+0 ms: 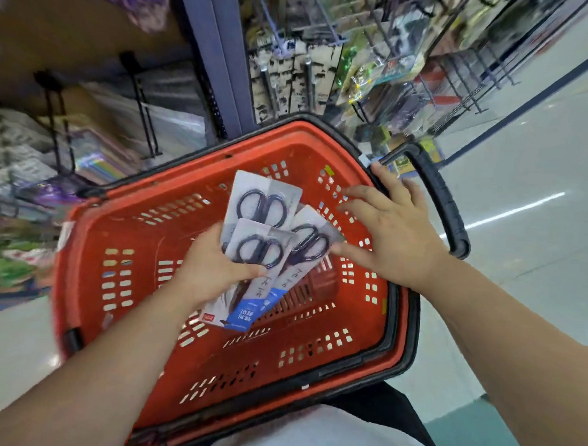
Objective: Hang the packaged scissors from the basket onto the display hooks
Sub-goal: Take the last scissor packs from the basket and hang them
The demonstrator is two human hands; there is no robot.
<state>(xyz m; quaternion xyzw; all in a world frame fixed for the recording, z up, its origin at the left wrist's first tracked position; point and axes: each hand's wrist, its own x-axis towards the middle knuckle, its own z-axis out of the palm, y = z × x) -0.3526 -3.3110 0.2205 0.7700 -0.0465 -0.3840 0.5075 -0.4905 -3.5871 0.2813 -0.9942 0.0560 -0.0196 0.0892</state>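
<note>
Head view, wide-angle, looks steeply down, close above the basket point(306, 145); display rack point(292, 74) ahead.

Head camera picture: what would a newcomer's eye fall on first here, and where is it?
The big red shopping basket fills the middle of the view. Over it, the left hand grips a fan of three packaged scissors, and the right hand spreads its fingers just to their right. Blurred display racks with hanging goods stand behind the basket.
</note>
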